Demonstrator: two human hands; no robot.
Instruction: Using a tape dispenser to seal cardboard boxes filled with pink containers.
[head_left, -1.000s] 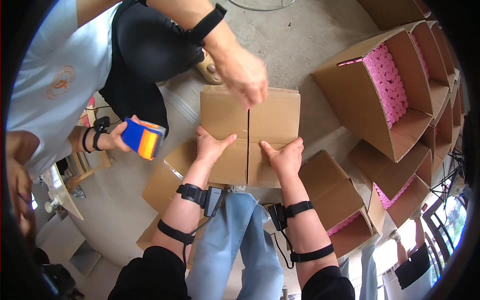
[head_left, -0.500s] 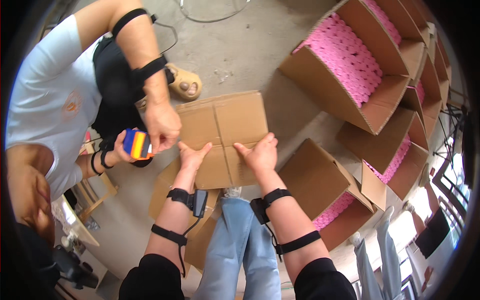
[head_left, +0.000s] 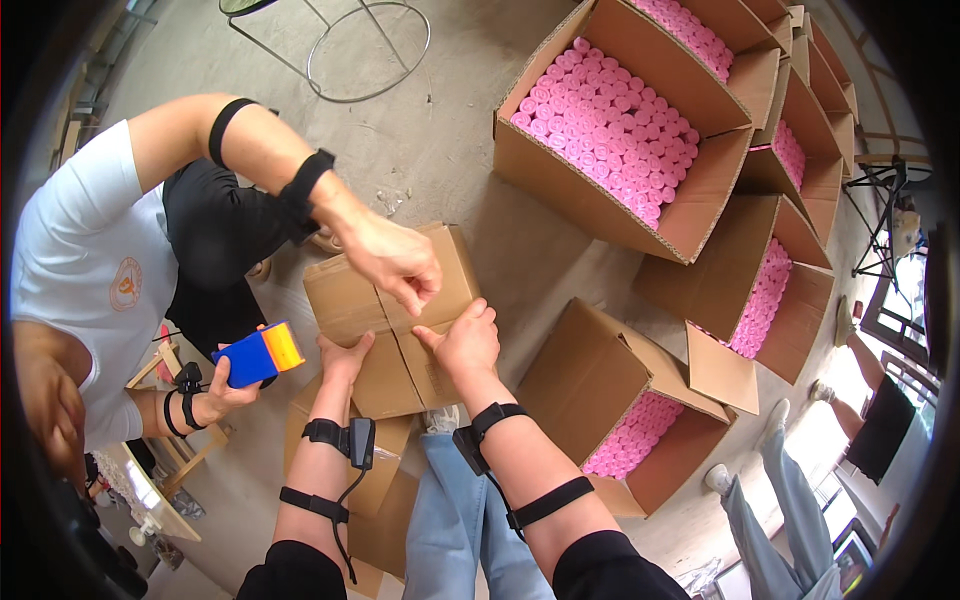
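Note:
A closed cardboard box [head_left: 395, 385] stands in front of me, its top flaps meeting along a middle seam. My left hand [head_left: 346, 358] grips its left side, thumb on top near the seam. On the right side my right hand [head_left: 465, 340] holds it the same way, thumb toward the seam. A co-worker's hand [head_left: 392, 265] hovers over the box's far part with bent fingers; whether it pinches anything is too small to tell. The co-worker's other hand [head_left: 232, 388] holds a blue, boxy thing with an orange end [head_left: 258, 355], left of the box.
Open cartons packed with pink rolls [head_left: 605, 130] stand along the right, one carton [head_left: 590, 390] close to my right forearm. More cardboard [head_left: 385, 520] lies below the box, beside my legs. A round metal stool base [head_left: 368, 50] is at the far side. Another person's legs [head_left: 780, 520] show at lower right.
The co-worker's near-box hand has moved right, over the box top, away from the blue and orange thing, which has turned. My hands keep their hold; the view has shifted.

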